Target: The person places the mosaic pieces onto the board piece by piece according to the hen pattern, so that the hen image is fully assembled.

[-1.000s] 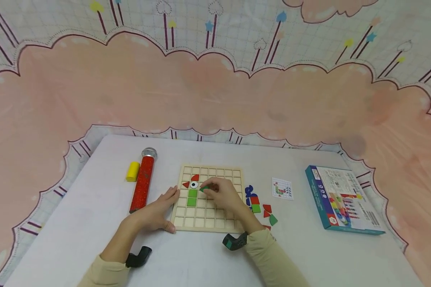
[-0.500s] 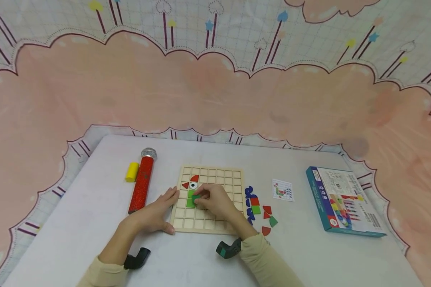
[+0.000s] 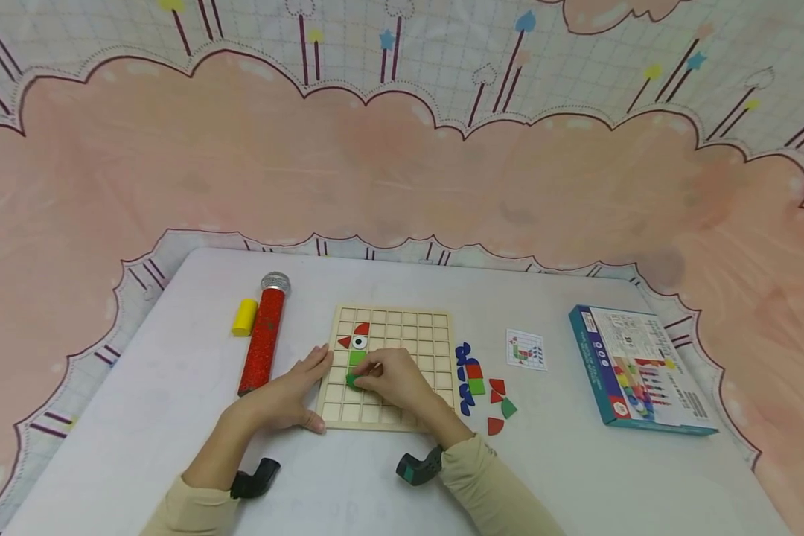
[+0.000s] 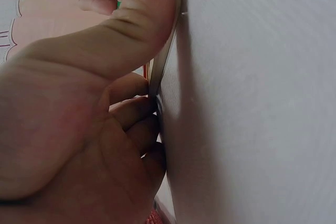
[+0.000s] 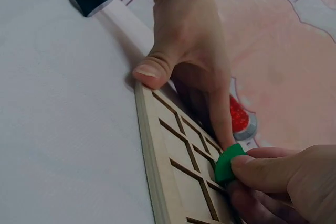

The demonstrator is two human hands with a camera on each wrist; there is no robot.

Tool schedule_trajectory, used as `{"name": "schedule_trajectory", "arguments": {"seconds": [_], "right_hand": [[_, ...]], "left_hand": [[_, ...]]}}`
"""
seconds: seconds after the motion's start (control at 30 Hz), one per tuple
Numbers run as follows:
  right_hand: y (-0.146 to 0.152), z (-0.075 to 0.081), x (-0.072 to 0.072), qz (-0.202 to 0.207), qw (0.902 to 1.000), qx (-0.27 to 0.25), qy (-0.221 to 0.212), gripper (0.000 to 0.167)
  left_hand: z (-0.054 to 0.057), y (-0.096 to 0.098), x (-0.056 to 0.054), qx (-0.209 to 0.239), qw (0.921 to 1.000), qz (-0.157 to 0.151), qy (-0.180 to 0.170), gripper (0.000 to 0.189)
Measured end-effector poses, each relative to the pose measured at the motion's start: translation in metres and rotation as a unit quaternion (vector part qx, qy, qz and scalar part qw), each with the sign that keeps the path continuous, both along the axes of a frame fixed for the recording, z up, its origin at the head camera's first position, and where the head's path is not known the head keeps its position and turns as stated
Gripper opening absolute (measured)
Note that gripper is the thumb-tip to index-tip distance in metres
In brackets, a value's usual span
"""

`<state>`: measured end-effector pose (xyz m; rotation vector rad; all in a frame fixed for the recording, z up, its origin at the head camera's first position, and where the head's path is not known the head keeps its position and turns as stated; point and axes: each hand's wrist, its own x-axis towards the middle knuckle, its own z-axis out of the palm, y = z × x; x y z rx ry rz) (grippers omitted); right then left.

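Note:
A wooden grid board [image 3: 435, 336] lies on the white table. Near its lower left, my right hand [image 3: 397, 380] pinches a green block with a curved edge [image 5: 229, 163] between thumb and fingers, just over the cells. My left hand [image 3: 283, 398] rests along the board's left edge, its fingers extended and the thumb [image 5: 152, 71] touching the near corner. On the board stand a red quarter-round piece [image 3: 362, 328], a red triangle [image 3: 345, 342], an eye piece [image 3: 359, 342] and a light green square [image 3: 357, 359]. What lies under my right fingertips is partly hidden.
Right of the board are several blue pieces [image 3: 465, 394], red pieces [image 3: 496, 426] and green ones [image 3: 508, 407]. A pattern card [image 3: 526, 350] and a box [image 3: 646, 372] lie farther right. A red microphone [image 3: 264, 339] and yellow cylinder [image 3: 244, 318] lie at the left.
My right hand has moved left and toward the near side with the green block, from right of the eye piece to the column's lower end. The left hand has stayed at the board's edge.

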<state>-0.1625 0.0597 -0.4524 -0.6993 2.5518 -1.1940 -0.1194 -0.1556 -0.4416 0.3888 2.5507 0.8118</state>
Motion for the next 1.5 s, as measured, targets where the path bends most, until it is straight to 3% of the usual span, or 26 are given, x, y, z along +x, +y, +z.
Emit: {"name": "schedule_trajectory", "arguments": {"seconds": [0.23,0.53,1.17,1.5], "right_hand": [[-0.002,-0.003,0.003,0.006,1.0,0.005,0.002,0.005],[-0.004,0.002,0.006,0.012,0.9988,0.048,-0.002,0.004],[-0.005,0.004,0.012,0.018,0.995,0.089,0.041,0.006],[-0.003,0.007,0.01,0.029,0.9956,0.087,0.02,0.005]], "left_hand": [[0.002,0.001,0.0,-0.004,1.0,0.0,0.003,0.115],[0.002,0.001,-0.002,-0.005,1.0,-0.002,0.007,0.116],[-0.001,0.003,0.0,0.003,1.0,0.007,0.002,0.117],[0.001,0.002,0.0,0.006,0.9999,0.007,0.004,0.117]]}}
